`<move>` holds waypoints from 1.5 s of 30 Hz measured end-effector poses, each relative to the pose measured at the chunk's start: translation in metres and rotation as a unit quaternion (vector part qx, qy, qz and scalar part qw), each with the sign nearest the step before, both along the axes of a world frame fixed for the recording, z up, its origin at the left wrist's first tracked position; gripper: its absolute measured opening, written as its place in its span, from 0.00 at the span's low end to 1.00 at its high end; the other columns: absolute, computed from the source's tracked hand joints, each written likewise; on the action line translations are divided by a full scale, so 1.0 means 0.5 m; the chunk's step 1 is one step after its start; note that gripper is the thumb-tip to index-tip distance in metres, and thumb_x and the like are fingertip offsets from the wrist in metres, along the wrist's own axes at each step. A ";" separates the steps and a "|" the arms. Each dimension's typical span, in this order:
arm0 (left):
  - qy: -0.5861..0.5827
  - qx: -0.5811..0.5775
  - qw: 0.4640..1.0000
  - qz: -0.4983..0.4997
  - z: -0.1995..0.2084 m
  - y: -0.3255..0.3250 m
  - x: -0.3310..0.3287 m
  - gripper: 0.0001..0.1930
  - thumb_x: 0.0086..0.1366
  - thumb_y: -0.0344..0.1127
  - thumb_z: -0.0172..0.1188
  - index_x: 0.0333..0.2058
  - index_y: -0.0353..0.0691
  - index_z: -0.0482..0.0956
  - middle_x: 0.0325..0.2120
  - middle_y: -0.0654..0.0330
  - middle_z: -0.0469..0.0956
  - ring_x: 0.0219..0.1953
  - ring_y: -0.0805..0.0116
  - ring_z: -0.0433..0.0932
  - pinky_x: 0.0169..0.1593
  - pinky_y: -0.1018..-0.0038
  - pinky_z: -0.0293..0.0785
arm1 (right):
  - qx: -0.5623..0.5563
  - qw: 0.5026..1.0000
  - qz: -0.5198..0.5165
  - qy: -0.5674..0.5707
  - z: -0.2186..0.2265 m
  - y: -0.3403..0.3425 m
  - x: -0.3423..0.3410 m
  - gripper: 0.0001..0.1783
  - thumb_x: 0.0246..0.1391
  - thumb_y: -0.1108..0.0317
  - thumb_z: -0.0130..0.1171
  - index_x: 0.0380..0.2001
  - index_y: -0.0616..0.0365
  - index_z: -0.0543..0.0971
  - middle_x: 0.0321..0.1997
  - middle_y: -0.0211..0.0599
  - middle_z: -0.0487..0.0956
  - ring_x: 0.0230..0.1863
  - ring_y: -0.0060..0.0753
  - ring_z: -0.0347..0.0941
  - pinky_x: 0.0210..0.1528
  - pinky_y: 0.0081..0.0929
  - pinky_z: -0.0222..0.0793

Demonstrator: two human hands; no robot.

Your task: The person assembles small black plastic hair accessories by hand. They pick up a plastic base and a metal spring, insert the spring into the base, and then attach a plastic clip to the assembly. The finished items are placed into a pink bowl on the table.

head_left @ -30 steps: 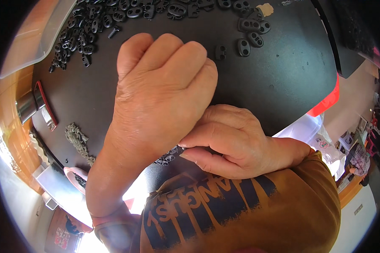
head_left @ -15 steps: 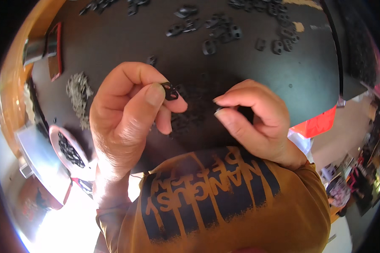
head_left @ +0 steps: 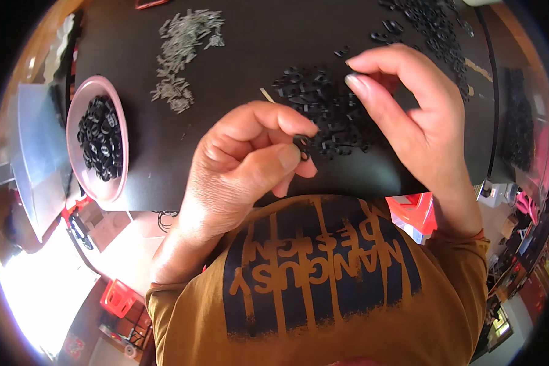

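Note:
My left hand (head_left: 244,161) pinches a small black plastic piece with round holes (head_left: 301,147) between thumb and fingers. To its right, my right hand (head_left: 418,104) is raised over the table, its thumb and index fingertips a little apart. I see nothing between them. A pile of small black parts (head_left: 323,100) lies on the table behind and between both hands.
A pink bowl (head_left: 124,137) of black pieces stands at the left on the dark table (head_left: 250,43). Small grey metallic-looking pieces (head_left: 186,43) are heaped at the far left. More black pieces (head_left: 433,27) spread at the far right. A red stool (head_left: 119,297) is below left.
The view has shifted, bringing the bowl and grey pieces into fuller sight. My right hand has moved farther out, away from the left. My left hand keeps its pinch on the black piece.

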State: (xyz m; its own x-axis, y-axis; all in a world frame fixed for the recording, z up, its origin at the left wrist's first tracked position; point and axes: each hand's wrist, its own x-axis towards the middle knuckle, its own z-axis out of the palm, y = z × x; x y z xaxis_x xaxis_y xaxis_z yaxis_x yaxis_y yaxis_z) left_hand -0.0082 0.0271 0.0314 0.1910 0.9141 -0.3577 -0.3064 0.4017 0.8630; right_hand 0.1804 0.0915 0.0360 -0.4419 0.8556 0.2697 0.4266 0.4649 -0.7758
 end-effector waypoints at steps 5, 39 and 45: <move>-0.005 0.011 1.000 -0.016 -0.025 -0.050 -0.060 0.08 0.54 0.22 0.49 0.34 0.36 0.72 0.23 0.65 0.72 0.23 0.83 0.69 0.27 0.88 0.65 | 0.028 0.994 0.050 -0.092 0.010 0.050 -0.099 0.06 0.47 0.74 0.57 0.30 0.63 0.74 0.25 0.32 0.73 0.26 0.20 0.69 0.29 0.16 0.64; -0.033 0.155 0.983 -0.094 -0.085 -0.068 -0.119 0.10 0.54 0.18 0.48 0.35 0.33 0.72 0.27 0.60 0.73 0.28 0.77 0.75 0.31 0.84 0.71 | 0.171 0.944 0.107 -0.261 -0.021 0.128 -0.251 0.03 0.40 0.74 0.54 0.19 0.62 0.73 0.23 0.40 0.72 0.29 0.42 0.70 0.32 0.33 0.67; -0.031 0.144 0.984 -0.103 -0.084 -0.069 -0.121 0.09 0.55 0.18 0.48 0.35 0.34 0.71 0.27 0.61 0.73 0.28 0.79 0.74 0.31 0.84 0.71 | 0.193 0.931 0.117 -0.288 -0.024 0.132 -0.254 0.02 0.38 0.75 0.53 0.18 0.62 0.72 0.22 0.41 0.70 0.28 0.42 0.69 0.32 0.33 0.67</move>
State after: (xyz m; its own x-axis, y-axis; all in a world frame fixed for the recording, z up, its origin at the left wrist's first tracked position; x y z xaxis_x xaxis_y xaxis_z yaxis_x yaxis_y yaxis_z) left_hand -0.0687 -0.0074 -0.0107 0.3957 0.9156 -0.0716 -0.3007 0.2028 0.9319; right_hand 0.0536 0.1577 0.0241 -0.7700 0.6068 0.1971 0.5729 0.7936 -0.2052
